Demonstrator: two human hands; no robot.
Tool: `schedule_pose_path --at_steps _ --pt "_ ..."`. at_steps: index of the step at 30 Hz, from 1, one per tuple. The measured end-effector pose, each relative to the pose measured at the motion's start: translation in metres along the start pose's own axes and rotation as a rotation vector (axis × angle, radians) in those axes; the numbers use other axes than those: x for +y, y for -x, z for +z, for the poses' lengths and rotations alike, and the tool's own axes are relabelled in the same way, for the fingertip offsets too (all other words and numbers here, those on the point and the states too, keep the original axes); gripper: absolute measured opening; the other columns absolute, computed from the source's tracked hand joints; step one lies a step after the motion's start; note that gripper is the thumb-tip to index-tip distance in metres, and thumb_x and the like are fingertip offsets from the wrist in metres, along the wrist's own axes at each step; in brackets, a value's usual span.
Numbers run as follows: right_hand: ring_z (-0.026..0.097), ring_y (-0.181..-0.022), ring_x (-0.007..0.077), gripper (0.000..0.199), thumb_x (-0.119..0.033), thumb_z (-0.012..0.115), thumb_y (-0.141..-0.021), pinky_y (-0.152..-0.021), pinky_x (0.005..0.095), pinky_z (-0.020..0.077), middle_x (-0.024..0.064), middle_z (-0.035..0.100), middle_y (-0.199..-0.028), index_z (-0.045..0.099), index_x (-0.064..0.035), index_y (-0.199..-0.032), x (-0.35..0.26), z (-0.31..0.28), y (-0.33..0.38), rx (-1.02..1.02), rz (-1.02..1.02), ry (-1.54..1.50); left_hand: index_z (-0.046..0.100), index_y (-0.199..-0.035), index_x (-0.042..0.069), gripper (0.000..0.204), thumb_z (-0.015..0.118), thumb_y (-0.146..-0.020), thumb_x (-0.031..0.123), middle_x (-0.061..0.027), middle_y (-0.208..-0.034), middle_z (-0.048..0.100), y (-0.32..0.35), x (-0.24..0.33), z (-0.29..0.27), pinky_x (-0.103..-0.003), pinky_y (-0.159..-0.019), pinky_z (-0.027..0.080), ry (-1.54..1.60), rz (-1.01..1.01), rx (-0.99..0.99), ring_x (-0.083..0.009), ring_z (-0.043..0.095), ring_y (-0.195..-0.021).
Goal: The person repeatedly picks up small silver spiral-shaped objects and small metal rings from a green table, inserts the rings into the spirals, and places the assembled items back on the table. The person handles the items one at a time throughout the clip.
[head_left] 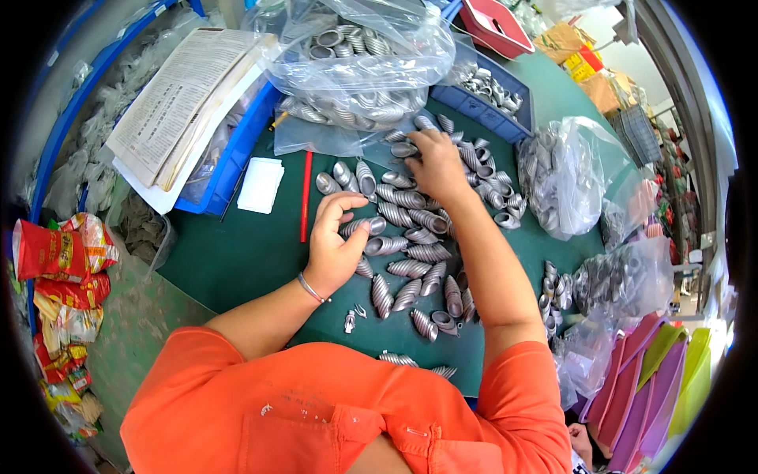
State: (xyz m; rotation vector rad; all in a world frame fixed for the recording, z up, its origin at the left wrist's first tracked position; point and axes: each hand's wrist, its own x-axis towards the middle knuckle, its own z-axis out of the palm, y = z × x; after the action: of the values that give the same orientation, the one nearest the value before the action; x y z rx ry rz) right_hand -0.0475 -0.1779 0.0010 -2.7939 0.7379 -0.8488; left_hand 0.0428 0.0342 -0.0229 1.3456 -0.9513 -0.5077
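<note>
At your far left, red and yellow snack packets (59, 261) lie at the table's edge, well apart from your hands. Next comes a stack of printed papers (185, 99) resting across a blue bin (237, 154), and beside the bin a small white pad (260, 185) and a red pencil (305, 196) lie on the green table (237, 253).

Your left hand (335, 245) sits just right of the pencil, a thin bracelet (311, 288) on its wrist. Its fingers curl around one ribbed silver metal cone (359, 227), pinched between thumb and fingertips at the left edge of the heap.

That heap of ribbed silver cones (418, 245) spreads across the table between your two forearms and out to both sides, with a few stragglers close to your orange shirt (332, 403).

Your right hand (436, 164) reaches farther away, well apart from the left, lying palm down on the far end of the heap, fingers spread over the cones beneath a large clear bag of the same parts (363, 63). You cannot tell whether it grips anything.

Further right, a second blue bin (493, 99) holds more cones, then more clear bags (564, 178) of them, and bright plastic folders (655, 379) at the far right.
</note>
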Motion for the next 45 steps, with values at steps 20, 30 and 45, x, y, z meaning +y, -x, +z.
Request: schedule_pose_path --at_steps 20,30,45 --pt "0.058 -0.093 0.0197 0.055 -0.007 0.061 -0.089 -0.078 0.0256 0.0541 0.0236 0.055 -0.122 0.037 0.0082 -0.136 -0.036 -0.097 0.071 -0.002 0.600 -2.090 0.060 -0.105 0.005 0.026 0.062 -0.080 0.000 -0.0072 -0.116 0.055 0.000 -0.007 0.004 -0.032 -0.087 0.045 0.025 -0.009 0.008 -0.0196 0.055 -0.108" --pt "0.055 -0.081 0.0194 0.015 -0.005 0.053 -0.092 -0.073 0.0301 0.0447 0.0101 0.056 -0.097 0.053 0.0006 -0.106 0.031 -0.189 0.045 0.900 0.136 0.013 0.059 -0.105 0.006 0.027 0.062 -0.079 0.000 -0.0065 -0.116 0.055 0.001 -0.012 0.008 -0.030 -0.088 0.044 0.047 -0.039 0.000 -0.0183 0.054 -0.108" --pt "0.059 -0.093 0.0351 0.040 -0.039 0.059 -0.087 -0.076 0.0473 0.0475 0.0160 0.062 -0.100 0.062 -0.0120 -0.116 0.002 0.025 -0.006 -0.104 0.105 0.208 0.062 -0.099 0.004 0.022 0.062 -0.078 -0.002 -0.0090 -0.109 0.057 0.000 -0.010 0.005 -0.030 -0.083 0.047 -0.111 0.052 -0.019 -0.0207 0.056 -0.102"
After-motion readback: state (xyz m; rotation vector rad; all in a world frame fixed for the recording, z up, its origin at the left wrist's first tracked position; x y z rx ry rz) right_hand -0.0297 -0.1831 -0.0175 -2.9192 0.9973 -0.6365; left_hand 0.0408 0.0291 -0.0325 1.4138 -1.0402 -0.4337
